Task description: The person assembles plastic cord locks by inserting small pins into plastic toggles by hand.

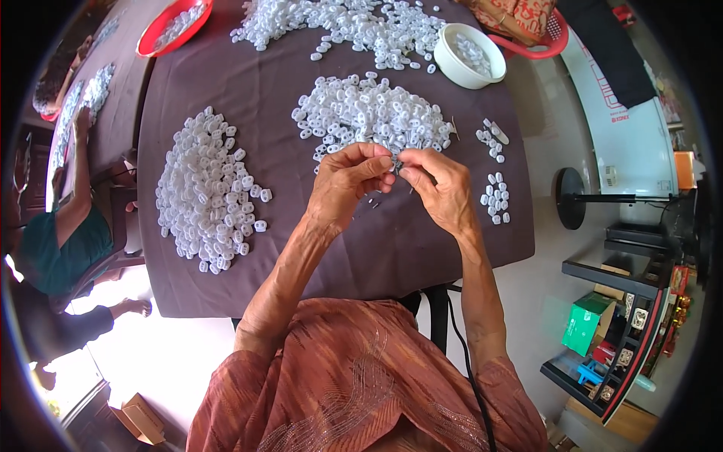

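Note:
My left hand point(345, 183) and my right hand point(446, 190) meet over the table, thumbs and fingers pinched together around something small. A greyish bit shows between the fingertips, too small to name. Right behind them lies a heap of small white oval plastic pieces point(369, 109) with dark slots or holes, partly hidden by my fingers. A few tiny dark bits point(374, 202) rest on the cloth below my left fingers. Left of my hands is another heap of white pieces point(199, 192). Two small groups of white pieces point(495, 197) lie to the right.
A brown cloth point(316, 264) covers the table. At the back are more white pieces point(354, 26), a white tub point(468, 56), a red basin point(175, 29) and a red basket point(553, 38). Another person point(68, 233) sits at the left. A black shelf point(625, 331) stands at the right.

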Demonstrator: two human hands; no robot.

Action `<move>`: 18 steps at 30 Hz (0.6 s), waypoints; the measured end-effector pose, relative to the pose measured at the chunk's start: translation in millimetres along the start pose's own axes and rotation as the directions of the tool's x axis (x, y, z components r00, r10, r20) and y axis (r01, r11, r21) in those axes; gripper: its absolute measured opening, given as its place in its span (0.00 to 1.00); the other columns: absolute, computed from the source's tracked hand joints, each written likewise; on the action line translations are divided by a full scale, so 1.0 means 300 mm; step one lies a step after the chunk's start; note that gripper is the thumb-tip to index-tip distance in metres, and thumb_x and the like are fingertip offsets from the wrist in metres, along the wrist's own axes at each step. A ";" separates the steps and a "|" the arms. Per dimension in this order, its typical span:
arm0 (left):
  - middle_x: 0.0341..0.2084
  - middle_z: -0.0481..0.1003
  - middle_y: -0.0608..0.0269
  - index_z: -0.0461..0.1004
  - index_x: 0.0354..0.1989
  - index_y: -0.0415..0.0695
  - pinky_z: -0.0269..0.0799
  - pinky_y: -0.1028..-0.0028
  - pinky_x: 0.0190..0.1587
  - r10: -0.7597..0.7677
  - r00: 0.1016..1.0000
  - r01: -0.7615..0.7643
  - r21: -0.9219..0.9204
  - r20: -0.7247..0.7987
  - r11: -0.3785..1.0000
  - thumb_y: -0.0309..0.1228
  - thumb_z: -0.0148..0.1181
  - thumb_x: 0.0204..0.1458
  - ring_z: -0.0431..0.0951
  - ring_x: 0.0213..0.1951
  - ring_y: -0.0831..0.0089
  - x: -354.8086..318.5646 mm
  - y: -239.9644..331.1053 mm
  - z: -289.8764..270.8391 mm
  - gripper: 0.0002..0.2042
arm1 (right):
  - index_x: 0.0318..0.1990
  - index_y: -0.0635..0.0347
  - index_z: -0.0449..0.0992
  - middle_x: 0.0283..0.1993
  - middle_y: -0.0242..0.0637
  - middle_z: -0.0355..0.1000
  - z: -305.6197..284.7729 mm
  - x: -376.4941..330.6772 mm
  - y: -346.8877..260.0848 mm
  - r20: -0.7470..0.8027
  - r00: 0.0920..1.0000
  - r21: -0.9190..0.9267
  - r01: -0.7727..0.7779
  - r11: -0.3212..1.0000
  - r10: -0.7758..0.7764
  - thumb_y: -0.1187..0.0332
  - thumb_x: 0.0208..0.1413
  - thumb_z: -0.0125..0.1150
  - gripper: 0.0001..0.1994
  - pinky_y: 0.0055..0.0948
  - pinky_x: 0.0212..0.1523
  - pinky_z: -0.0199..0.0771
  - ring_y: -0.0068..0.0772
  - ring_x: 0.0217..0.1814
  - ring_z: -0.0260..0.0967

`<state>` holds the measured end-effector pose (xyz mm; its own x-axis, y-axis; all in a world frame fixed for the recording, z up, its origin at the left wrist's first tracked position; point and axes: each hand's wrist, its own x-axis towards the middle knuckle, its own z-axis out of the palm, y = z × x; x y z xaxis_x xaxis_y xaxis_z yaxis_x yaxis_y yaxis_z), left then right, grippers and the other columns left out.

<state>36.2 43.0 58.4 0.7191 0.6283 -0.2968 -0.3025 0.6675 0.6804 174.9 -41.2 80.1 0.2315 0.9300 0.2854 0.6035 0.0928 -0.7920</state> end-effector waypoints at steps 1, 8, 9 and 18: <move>0.23 0.72 0.64 0.71 0.30 0.37 0.70 0.79 0.28 0.002 1.000 -0.002 0.000 0.005 1.000 0.24 0.57 0.46 0.72 0.24 0.77 0.001 0.000 0.002 0.04 | 0.35 0.63 0.73 0.28 0.36 0.71 -0.005 0.013 -0.018 0.003 0.999 0.014 0.049 0.999 -0.049 0.79 0.46 0.57 0.07 0.20 0.29 0.68 0.24 0.29 0.69; 0.23 0.73 0.62 0.71 0.32 0.37 0.70 0.78 0.29 -0.084 0.995 0.084 0.012 0.050 0.996 0.24 0.58 0.46 0.73 0.24 0.76 0.002 0.002 0.008 0.06 | 0.33 0.63 0.74 0.27 0.34 0.71 -0.020 0.009 -0.016 -0.032 0.994 0.068 0.110 0.992 -0.108 0.80 0.45 0.57 0.06 0.20 0.29 0.68 0.24 0.28 0.68; 0.24 0.73 0.62 0.71 0.32 0.37 0.70 0.78 0.29 -0.102 0.993 0.101 0.011 0.053 0.995 0.24 0.58 0.45 0.73 0.24 0.76 0.003 0.002 0.006 0.06 | 0.33 0.63 0.74 0.27 0.34 0.71 -0.024 0.010 -0.014 -0.005 0.994 0.074 0.110 0.991 -0.110 0.80 0.45 0.57 0.06 0.20 0.29 0.68 0.24 0.28 0.68; 0.23 0.73 0.62 0.72 0.31 0.37 0.70 0.76 0.29 -0.206 0.965 0.195 0.084 0.162 0.977 0.22 0.56 0.46 0.73 0.24 0.75 0.021 0.004 -0.006 0.05 | 0.31 0.63 0.73 0.26 0.34 0.70 -0.044 0.018 0.003 0.084 0.979 0.077 0.180 0.981 -0.186 0.82 0.44 0.57 0.06 0.23 0.28 0.69 0.26 0.28 0.69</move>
<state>39.1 48.4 56.1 0.8576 0.4041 -0.3182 -0.1032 0.7413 0.6632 186.9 -40.7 88.0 0.0500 0.9230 0.3814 0.5747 0.2858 -0.7669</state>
